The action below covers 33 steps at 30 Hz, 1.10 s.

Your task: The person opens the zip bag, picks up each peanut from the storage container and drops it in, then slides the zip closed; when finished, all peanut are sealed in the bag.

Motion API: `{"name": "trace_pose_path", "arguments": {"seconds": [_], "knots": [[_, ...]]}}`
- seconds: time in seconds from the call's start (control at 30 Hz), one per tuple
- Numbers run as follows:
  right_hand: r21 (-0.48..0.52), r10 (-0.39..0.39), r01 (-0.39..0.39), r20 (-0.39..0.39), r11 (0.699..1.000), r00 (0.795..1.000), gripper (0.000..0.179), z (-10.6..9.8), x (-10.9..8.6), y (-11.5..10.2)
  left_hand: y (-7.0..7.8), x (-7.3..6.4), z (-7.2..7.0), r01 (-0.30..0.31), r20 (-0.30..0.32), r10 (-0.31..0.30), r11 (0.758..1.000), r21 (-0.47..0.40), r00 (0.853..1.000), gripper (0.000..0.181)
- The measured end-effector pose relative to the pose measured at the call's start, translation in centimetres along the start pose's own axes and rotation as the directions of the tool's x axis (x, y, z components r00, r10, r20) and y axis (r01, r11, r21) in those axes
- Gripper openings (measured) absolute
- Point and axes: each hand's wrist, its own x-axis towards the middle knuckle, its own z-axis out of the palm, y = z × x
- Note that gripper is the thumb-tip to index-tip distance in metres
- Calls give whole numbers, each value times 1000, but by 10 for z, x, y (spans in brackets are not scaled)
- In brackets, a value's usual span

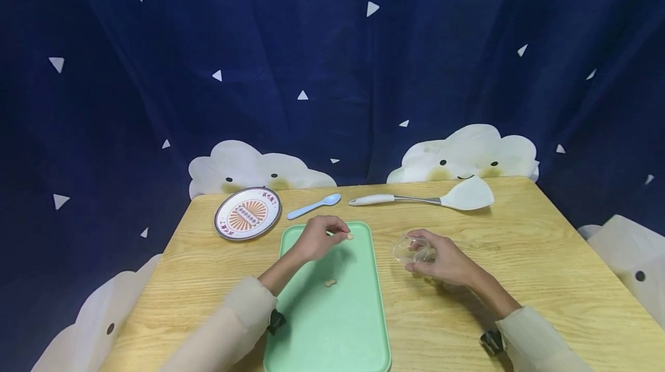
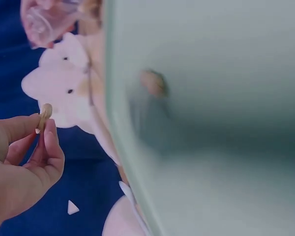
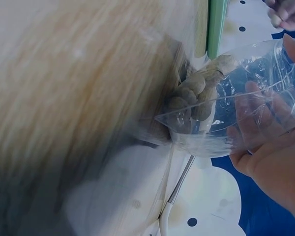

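My left hand (image 1: 318, 238) is over the far part of a green tray (image 1: 337, 328), pinching a peanut (image 2: 46, 112) between thumb and fingertips. Another peanut (image 1: 330, 283) lies on the tray, below that hand; it shows blurred in the left wrist view. Right of the tray, my right hand (image 1: 445, 261) holds a clear plastic bag (image 3: 236, 118) by its upper part, with thumb and fingers on either side. Several peanuts (image 3: 191, 91) sit at the bottom of the bag, which hangs close over the wooden table.
A white plate (image 1: 223, 213) with a printed pattern stands at the back left. Beside it lie a light blue spoon (image 1: 312, 206) and a white spatula (image 1: 464, 194) along the table's (image 1: 550, 268) far edge. A dark blue curtain (image 1: 332, 54) hangs behind.
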Motion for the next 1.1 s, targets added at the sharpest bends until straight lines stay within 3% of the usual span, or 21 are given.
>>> {"name": "trace_pose_path", "arguments": {"seconds": [0.2,0.43,0.57,0.8,0.97,1.1], "knots": [[2,17,-17,-2,1000,1000,65,1,0,0,21,13,14,-6,3,6,996,-94,1000,10],[-1,11,-11,-4,1000,1000,63,1,1,-2,44,21,38,-46,34,54,982,-184,998,9],[3,3,-3,3,1000,1000,64,1,0,-2,51,23,50,-18,45,29,975,-223,999,8],[8,-2,2,4,1000,1000,62,1,0,-3,59,27,68,-25,38,39,949,-315,999,7],[6,-26,26,-2,1000,1000,59,1,0,-2,64,27,75,-8,66,28,959,-284,997,6],[17,-24,24,4,1000,1000,58,0,0,-2,64,26,72,-18,78,40,964,-267,996,9]]}}
